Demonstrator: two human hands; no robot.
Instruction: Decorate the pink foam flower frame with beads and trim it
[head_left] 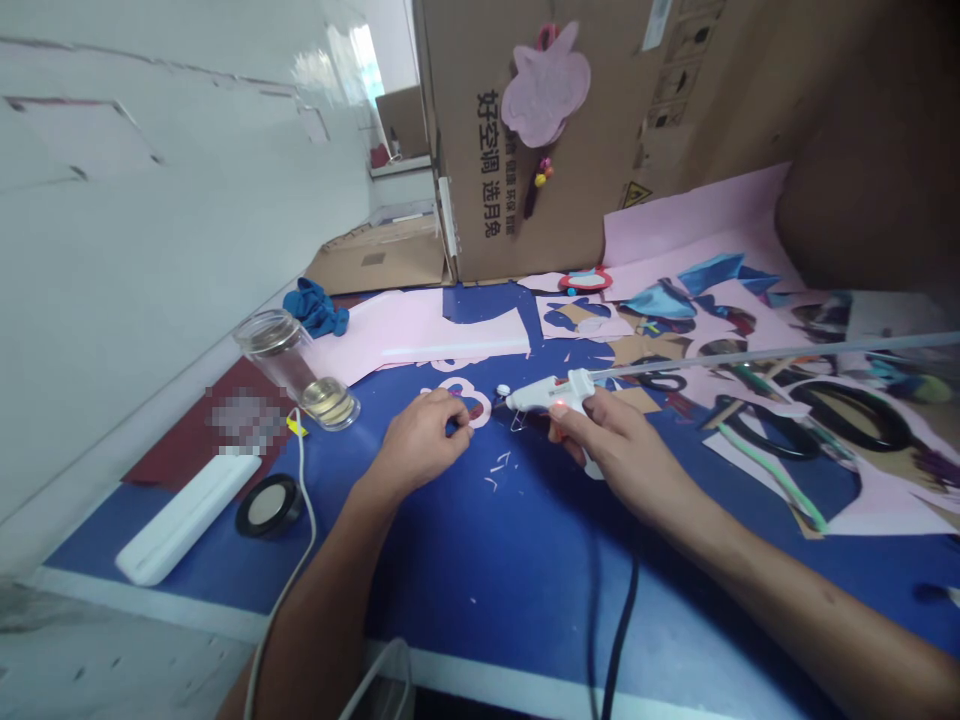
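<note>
The white glue gun (540, 392) was just right of the middle of the frame, gripped in the right hand (634, 440), and a red light glowed on it. A long glue stick (750, 356) poked out of its back. The left hand (420, 445) was curled up narrow by a pink paper ring (482, 408); I could not tell if it pinched the ring. Doing this well likely meant keeping the tip away from fingers, holding the paper flat and squeezing gently. Blue counter (465, 590) lay under it all. At the top, a big cardboard box (465, 40) said "好空调 选月兔" and had a yellow warning triangle (636, 196). Words on the gun were too tiny to read.
</note>
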